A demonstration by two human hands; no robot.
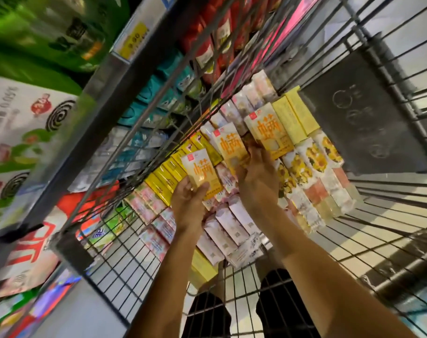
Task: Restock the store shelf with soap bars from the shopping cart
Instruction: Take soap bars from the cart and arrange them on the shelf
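Both my arms reach down into the wire shopping cart (139, 259), which is packed with soap bar boxes. My left hand (189, 203) grips a yellow-orange soap box (202, 173) with red characters, thumb across its lower face. My right hand (257, 174) lies over the pile between two more boxes of the same kind, a yellow-orange soap box (228, 148) on its left and a yellow-orange soap box (271, 130) on its right. Its fingertips are hidden among them, so what it holds is unclear. Pink floral soap boxes (232, 230) lie under my wrists.
Store shelves (102, 76) run along the cart's left side, with teal packs (156, 93), red packs (205, 50) and a yellow price tag (134, 40). Sunflower-print boxes (312, 162) and plain yellow boxes (293, 115) fill the cart's right side. A dark folded seat flap (368, 113) stands at the far end.
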